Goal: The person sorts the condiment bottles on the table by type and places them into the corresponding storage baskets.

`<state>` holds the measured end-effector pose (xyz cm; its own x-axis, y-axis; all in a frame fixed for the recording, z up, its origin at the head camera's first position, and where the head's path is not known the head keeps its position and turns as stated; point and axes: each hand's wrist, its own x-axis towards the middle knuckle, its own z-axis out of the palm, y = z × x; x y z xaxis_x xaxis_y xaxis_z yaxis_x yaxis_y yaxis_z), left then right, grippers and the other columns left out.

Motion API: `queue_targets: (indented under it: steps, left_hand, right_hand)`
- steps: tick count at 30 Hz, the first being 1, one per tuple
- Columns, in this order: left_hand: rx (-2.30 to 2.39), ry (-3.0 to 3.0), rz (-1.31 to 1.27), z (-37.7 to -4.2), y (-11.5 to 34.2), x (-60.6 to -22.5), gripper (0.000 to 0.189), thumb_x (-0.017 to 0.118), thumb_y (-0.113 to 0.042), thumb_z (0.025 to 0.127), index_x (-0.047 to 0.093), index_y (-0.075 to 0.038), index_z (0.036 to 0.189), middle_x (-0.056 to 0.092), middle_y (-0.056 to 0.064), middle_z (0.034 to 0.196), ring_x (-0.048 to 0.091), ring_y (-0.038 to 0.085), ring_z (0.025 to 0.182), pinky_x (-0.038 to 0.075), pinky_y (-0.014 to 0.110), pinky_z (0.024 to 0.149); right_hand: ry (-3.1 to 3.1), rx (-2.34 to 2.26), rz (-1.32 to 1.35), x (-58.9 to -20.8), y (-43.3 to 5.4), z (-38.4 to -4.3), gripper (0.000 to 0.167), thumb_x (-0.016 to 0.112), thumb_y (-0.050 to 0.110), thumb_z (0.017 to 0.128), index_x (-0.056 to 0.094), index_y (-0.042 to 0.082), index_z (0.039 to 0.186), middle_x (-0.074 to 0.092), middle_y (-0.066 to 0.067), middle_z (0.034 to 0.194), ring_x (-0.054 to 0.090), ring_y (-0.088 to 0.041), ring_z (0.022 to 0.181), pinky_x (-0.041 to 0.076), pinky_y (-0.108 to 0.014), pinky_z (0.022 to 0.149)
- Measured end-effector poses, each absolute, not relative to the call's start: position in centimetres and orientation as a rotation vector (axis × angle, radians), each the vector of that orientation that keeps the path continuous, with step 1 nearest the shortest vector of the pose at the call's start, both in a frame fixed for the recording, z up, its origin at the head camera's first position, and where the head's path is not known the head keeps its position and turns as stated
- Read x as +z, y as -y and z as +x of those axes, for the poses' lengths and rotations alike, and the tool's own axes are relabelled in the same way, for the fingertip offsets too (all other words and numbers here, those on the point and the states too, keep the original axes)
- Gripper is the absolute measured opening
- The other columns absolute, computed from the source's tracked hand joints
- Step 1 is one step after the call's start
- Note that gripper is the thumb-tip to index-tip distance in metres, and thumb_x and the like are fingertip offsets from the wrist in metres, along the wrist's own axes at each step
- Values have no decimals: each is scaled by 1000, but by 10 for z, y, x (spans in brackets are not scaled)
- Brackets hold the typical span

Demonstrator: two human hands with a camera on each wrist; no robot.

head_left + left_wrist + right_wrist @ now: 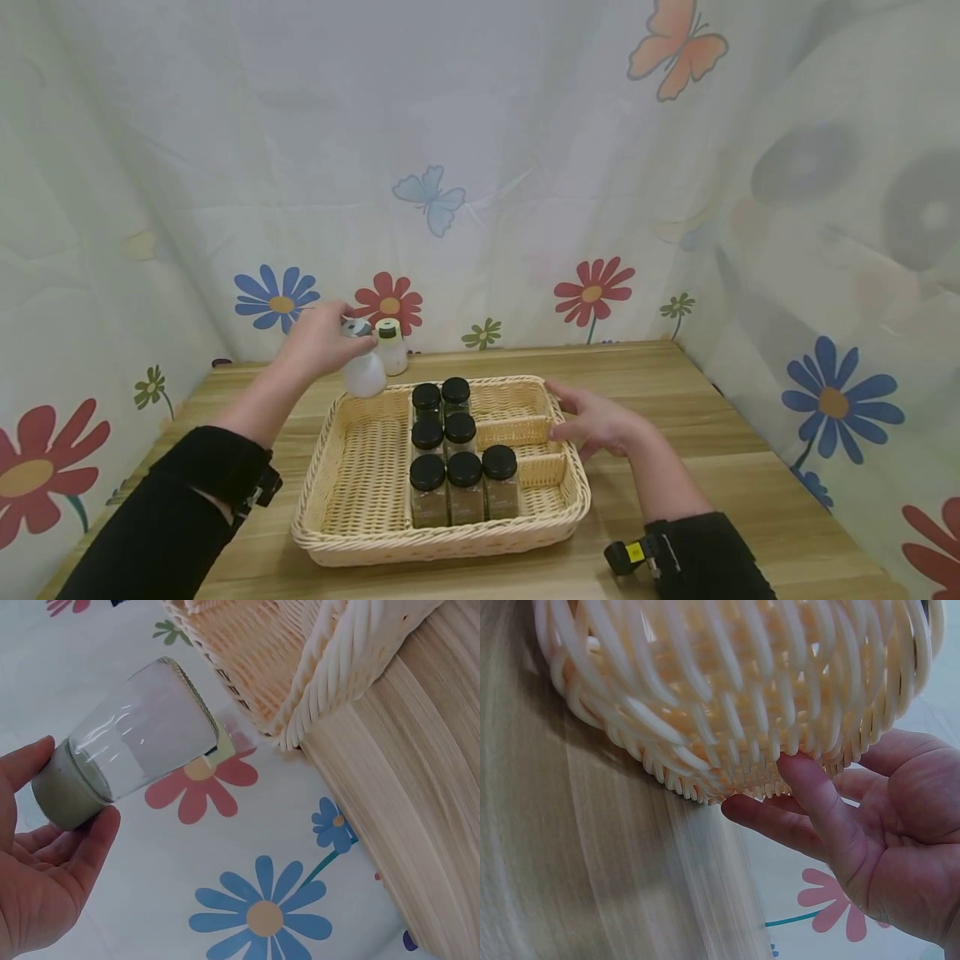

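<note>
By its grey-green cap, my left hand (pixel 322 337) pinches a clear glass seasoning jar (pixel 146 727) with white contents. The jar tilts in the head view, near the back left corner of the wicker basket (pixel 442 552). Right behind it stands a similar jar (pixel 392 354) with a pale green cap. My right hand (pixel 600 421) grips the basket's right side, with the thumb over the rim and other fingers against the outer weave. Several black-capped spice jars (pixel 465 483) stand in the basket's middle.
The basket has a long left compartment (pixel 371 475) and small divided ones (pixel 543 471) on the right. It sits on a wooden table (pixel 652 375). A flower-printed curtain (pixel 510 250) hangs behind and at both sides.
</note>
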<state>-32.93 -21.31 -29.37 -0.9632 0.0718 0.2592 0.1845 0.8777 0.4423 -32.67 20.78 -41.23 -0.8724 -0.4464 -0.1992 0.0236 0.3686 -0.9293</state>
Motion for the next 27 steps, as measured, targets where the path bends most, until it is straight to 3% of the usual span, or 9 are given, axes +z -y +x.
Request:
queue_targets:
  steps: [21, 27]
  left_hand:
    - [-655, 2865, -335, -331, 194, -310, 52, 78, -31, 87, 64, 6, 121, 67, 18, 107, 65, 31, 89, 59, 40, 71]
    - [-653, 2871, -332, -328, 192, -309, 53, 80, -32, 86, 65, 4, 122, 67, 20, 111, 65, 31, 92, 60, 41, 72]
  right_hand:
    - [-2209, -1515, -372, -411, -208, -326, 91, 71, 2, 91, 20, 17, 165, 28, -29, 159, 70, -37, 96, 61, -53, 63]
    - [-2207, -1520, -370, -412, -208, -326, 91, 71, 2, 91, 19, 18, 165, 27, -28, 160, 70, -37, 97, 61, -53, 64]
